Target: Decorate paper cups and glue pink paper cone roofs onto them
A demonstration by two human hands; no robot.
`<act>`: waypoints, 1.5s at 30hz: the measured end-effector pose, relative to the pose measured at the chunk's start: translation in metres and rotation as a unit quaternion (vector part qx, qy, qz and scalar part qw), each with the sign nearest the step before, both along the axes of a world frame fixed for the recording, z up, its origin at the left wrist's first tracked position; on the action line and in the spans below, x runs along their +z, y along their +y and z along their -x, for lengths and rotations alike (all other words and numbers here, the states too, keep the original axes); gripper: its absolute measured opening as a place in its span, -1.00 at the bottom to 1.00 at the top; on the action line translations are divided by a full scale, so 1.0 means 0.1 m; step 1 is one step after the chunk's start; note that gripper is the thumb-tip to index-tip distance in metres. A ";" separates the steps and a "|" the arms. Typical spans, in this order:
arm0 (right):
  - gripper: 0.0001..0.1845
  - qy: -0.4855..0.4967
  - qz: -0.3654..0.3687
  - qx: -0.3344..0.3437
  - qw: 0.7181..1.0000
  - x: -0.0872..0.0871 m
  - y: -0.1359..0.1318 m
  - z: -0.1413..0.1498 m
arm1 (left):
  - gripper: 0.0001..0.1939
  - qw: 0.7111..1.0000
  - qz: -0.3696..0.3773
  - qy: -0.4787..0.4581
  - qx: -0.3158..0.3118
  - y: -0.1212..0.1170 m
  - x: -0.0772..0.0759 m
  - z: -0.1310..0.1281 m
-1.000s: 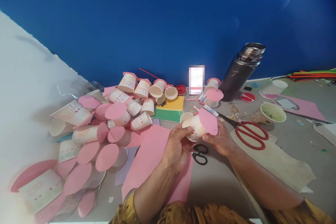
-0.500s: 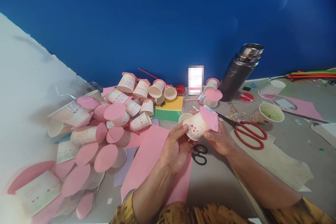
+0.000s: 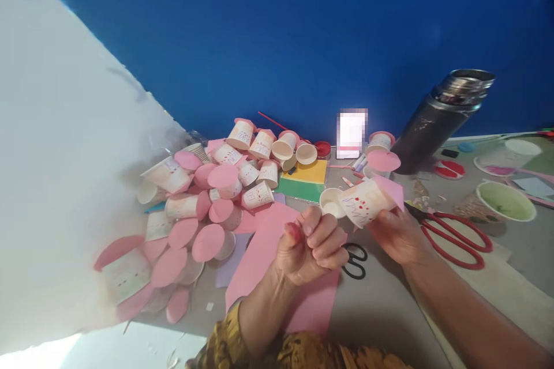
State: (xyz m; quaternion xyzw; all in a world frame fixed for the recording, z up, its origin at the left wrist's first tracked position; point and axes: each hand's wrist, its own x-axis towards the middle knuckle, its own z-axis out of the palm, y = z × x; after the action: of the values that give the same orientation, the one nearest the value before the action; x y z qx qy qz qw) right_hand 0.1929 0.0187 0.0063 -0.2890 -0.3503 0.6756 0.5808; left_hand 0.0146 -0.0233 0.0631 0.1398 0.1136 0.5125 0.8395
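Note:
My right hand is closed round a white paper cup with red marks. The cup lies on its side above the table, with a pink paper disc on its bottom end. My left hand is curled into a loose fist just left of the cup's open rim and does not grip it. Its fingertips are stained red, and nothing shows inside the fist. A second small white cup stands on the table right behind the held cup.
A heap of cups with pink discs lies at the left. A pink paper sheet is under my hands, with black scissors beside it. Red scissors, a green-lined cup, a metal flask and yellow-green paper lie beyond.
My left hand has come off the cup and curled into a fist. The right hand alone now holds the cup, tipped more onto its side. The view has swung to the left.

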 end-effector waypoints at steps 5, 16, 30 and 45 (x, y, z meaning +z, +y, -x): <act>-0.28 0.001 -0.006 0.023 1.000 -0.10 0.01 -0.03 | -0.25 0.999 -0.041 0.011 -0.014 -0.01 -0.04 0.02; -0.23 -0.014 -0.021 0.016 1.000 0.01 0.01 0.01 | -0.62 0.971 0.018 0.231 0.055 0.03 -0.13 0.05; -0.09 -0.082 -0.031 -0.014 0.996 0.04 0.00 -0.05 | -0.80 0.986 0.123 0.090 0.064 0.10 -0.02 0.22; -0.56 -0.237 0.016 0.032 0.971 -0.16 0.00 -0.11 | -0.76 0.944 0.118 0.106 0.291 -0.08 0.30 1.37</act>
State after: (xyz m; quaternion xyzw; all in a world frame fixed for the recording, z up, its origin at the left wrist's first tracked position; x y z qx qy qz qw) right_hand 0.2042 0.0186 -0.0093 -0.4387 -0.4765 0.6117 0.4542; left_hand -0.1222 -0.0314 0.0933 0.0543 0.2974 0.6995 0.6475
